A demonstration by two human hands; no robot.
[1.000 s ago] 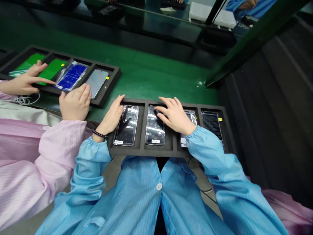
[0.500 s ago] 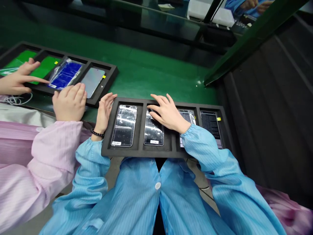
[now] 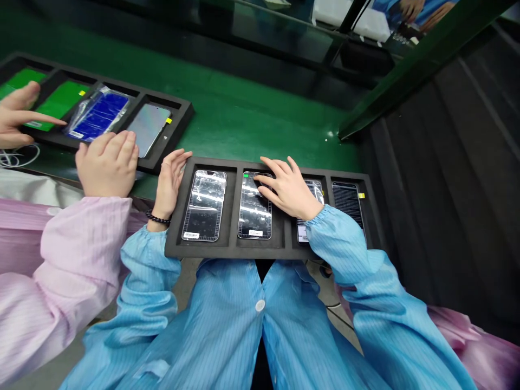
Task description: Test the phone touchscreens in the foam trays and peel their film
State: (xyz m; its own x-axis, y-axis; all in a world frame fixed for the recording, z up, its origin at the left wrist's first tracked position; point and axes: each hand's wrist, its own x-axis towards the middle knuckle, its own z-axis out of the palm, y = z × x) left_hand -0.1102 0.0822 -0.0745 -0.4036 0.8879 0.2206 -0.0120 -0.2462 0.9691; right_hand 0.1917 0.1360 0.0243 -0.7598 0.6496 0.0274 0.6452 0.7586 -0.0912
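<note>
Glossy film-wrapped phone point(image 3: 254, 206) in the second compartment of a black foam tray point(image 3: 227, 251), under a spread right hand point(image 3: 289, 188) lying flat; open left hand point(image 3: 171, 181), fingers splayed, just beside the tray's corner; third phone point(image 3: 314, 189) half hidden by palm and blue sleeve point(image 3: 337, 238)

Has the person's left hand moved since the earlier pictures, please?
Yes. The left hand has moved leftward: judged against the black tray, it lay over the leftmost film-covered phone before, and now lies mostly beyond the tray's left edge.
</note>
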